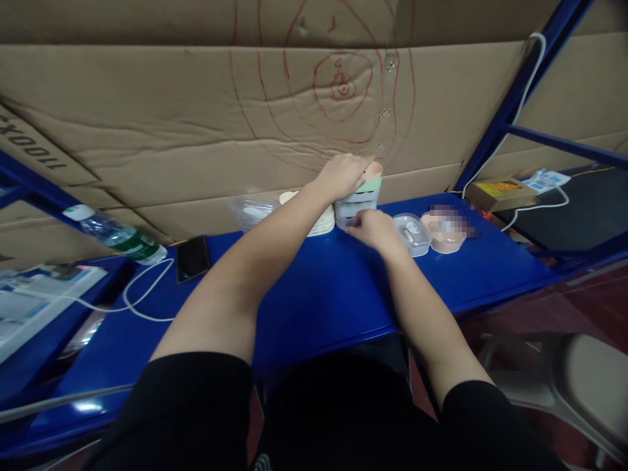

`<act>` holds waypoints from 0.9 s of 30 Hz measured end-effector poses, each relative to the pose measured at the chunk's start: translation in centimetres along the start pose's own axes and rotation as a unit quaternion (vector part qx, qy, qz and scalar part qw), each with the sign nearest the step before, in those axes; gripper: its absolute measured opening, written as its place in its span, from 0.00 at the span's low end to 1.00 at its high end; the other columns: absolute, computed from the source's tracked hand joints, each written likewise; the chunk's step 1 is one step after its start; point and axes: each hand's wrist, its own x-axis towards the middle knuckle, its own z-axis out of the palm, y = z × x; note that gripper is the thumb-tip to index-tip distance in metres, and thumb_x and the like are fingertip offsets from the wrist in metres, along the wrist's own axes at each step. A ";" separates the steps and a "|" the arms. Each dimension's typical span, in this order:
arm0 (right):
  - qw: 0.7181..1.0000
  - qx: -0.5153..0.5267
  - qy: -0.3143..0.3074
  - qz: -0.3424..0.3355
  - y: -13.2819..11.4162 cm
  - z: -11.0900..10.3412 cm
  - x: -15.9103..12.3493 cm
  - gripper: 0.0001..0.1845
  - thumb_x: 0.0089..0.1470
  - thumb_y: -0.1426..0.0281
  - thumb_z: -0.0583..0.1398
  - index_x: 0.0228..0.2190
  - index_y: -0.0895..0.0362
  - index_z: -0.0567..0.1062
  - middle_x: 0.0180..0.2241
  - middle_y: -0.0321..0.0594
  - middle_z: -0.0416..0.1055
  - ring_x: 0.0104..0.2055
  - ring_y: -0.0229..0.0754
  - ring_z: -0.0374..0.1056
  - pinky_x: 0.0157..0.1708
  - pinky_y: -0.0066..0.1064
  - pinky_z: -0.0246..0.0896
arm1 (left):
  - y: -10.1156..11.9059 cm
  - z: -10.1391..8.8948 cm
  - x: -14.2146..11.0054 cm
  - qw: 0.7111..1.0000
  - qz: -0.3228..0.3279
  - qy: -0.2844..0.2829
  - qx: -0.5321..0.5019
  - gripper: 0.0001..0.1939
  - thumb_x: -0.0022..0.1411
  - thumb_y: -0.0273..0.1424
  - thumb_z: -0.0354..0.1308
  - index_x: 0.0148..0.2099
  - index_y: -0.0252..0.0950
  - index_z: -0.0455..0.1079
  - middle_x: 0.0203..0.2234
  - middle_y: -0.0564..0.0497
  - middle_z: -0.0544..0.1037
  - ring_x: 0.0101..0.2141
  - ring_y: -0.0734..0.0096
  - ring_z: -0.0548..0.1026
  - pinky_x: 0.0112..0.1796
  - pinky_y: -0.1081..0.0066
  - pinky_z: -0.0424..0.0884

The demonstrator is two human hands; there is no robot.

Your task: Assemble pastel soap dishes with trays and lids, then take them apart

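Note:
My left hand [341, 175] rests on top of a stack of small round cases [360, 203] at the back of the blue table [314, 294], its fingers curled over the top peach and green ones. My right hand [373, 230] is at the foot of the same stack, fingers bent against its lowest cases. Just right of that hand lie a clear round case [413, 233] and a peach round case [445, 234]. A pile of cream lids [321, 222] sits left of the stack, partly hidden by my left forearm.
A clear plastic bag [251, 210], a black phone [192, 258], a water bottle [118, 237] and a white cable [142, 294] lie to the left. Cardboard sheets [196, 131] wall the back. A yellow box [500, 193] sits at the right, a chair [564, 386] lower right.

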 end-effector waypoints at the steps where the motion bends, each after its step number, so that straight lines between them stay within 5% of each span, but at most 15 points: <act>1: 1.000 0.004 0.001 0.018 1.0 -0.4 0.2 0.19 0.63 0.55 0.65 0.46 0.54 0.86 0.50 0.54 0.85 0.55 0.63 0.79 0.51 0.47 0.71 | -0.4 0.4 0.0 1.000 0.005 0.011 -0.017 0.35 0.70 0.29 0.59 0.77 0.33 0.64 0.65 0.34 0.79 0.62 0.45 0.77 0.62 0.53 0.69; 7: 0.991 -0.024 0.042 0.125 6.6 -1.2 0.9 0.40 0.63 0.47 0.66 0.65 0.60 0.75 0.66 0.65 0.73 0.69 0.75 0.68 0.65 0.67 0.62 | -1.0 0.5 -2.2 0.987 0.024 0.110 -0.112 0.37 0.64 0.35 0.66 0.74 0.39 0.69 0.70 0.37 0.74 0.68 0.39 0.70 0.68 0.44 0.61; 12: 0.991 -0.025 -0.067 0.117 6.8 -0.8 1.3 0.35 0.62 0.53 0.69 0.63 0.59 0.77 0.63 0.62 0.78 0.64 0.66 0.75 0.57 0.51 0.72 | 2.1 -0.3 -7.9 0.976 0.011 0.148 -0.161 0.32 0.66 0.44 0.67 0.69 0.41 0.72 0.68 0.40 0.76 0.68 0.41 0.70 0.71 0.43 0.55; 17: 0.995 -0.045 -0.083 -0.031 3.1 0.3 0.2 0.33 0.55 0.64 0.73 0.62 0.50 0.80 0.59 0.51 0.82 0.61 0.65 0.78 0.52 0.47 0.74 | 3.8 1.9 -14.6 0.980 0.016 0.079 -0.182 0.41 0.61 0.54 0.72 0.70 0.42 0.71 0.67 0.39 0.77 0.68 0.41 0.71 0.73 0.41 0.51; 22: 0.966 0.025 -0.035 -0.255 -2.6 3.5 -2.1 0.31 0.59 0.79 0.64 0.63 0.54 0.78 0.61 0.54 0.81 0.59 0.62 0.79 0.52 0.48 0.76 | 1.9 4.5 -19.5 0.977 -0.056 0.004 -0.204 0.62 0.50 0.68 0.73 0.77 0.41 0.62 0.74 0.34 0.68 0.73 0.31 0.63 0.74 0.37 0.49; 25: 0.923 0.079 -0.050 -0.372 -4.6 4.8 -2.6 0.29 0.60 0.75 0.67 0.62 0.54 0.77 0.67 0.53 0.76 0.65 0.60 0.75 0.62 0.50 0.73 | 0.1 5.6 -21.8 0.973 -0.083 0.009 -0.217 0.67 0.50 0.73 0.68 0.79 0.39 0.59 0.75 0.31 0.66 0.74 0.29 0.61 0.73 0.38 0.51; 27: 0.915 0.087 -0.043 -0.391 -4.7 5.2 -2.4 0.37 0.56 0.67 0.73 0.66 0.54 0.74 0.72 0.54 0.69 0.72 0.63 0.68 0.71 0.56 0.65 | -0.8 6.3 -22.9 0.967 -0.105 0.022 -0.231 0.68 0.50 0.76 0.66 0.79 0.37 0.58 0.75 0.30 0.65 0.74 0.29 0.62 0.73 0.38 0.52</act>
